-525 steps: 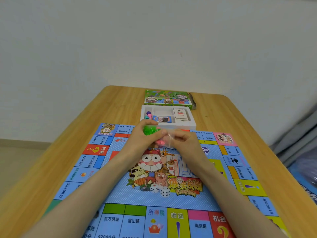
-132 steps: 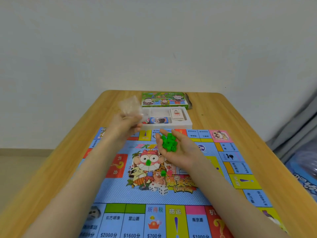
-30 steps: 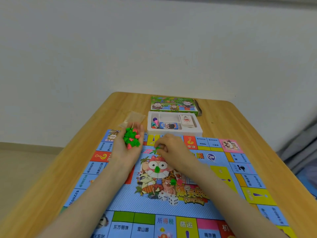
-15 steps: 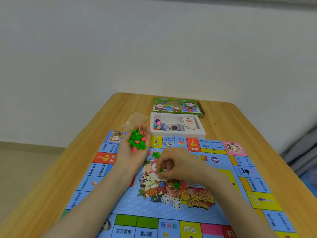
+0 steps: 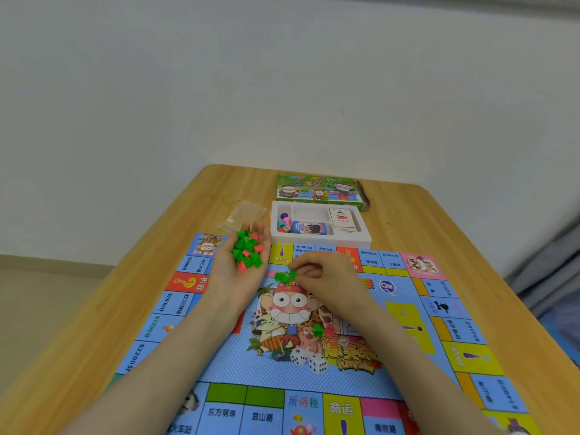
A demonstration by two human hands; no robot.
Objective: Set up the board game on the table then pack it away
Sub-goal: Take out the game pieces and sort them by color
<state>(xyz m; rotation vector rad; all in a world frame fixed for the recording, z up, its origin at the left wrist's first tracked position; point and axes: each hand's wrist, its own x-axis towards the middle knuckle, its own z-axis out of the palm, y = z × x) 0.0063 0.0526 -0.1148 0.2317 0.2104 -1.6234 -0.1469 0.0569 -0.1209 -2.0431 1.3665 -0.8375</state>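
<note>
The board (image 5: 238, 365) lies flat on the table (image 5: 439, 230), printed side up, and covers most of the near half; its near edge runs out of view at the bottom. The left hand (image 5: 233, 277) hovers palm up over the board's far left corner, fingers loosely spread, cupping a pile of green and pink pieces (image 5: 248, 251). Just beside it, the right hand (image 5: 326, 277) is turned palm down over the board's far middle, thumb and fingertips pinched on a few green pieces (image 5: 285, 275). One green piece (image 5: 318, 330) and one pink piece (image 5: 329, 331) lie loose on the centre picture, with two white dice (image 5: 309, 362) a little nearer.

The board's far edge runs right along the near wall of a white tray (image 5: 320, 241), which holds a card stack (image 5: 342, 218), a blue deck (image 5: 309, 228) and some coloured pawns (image 5: 284, 221). Behind the tray, close to the table's far edge, lies the green box (image 5: 318, 191). A crumpled clear bag (image 5: 241, 215) rests on the wood left of the tray, just beyond the left hand's fingertips. Strips of bare wood run along both side edges of the board, wider toward the far right corner.
</note>
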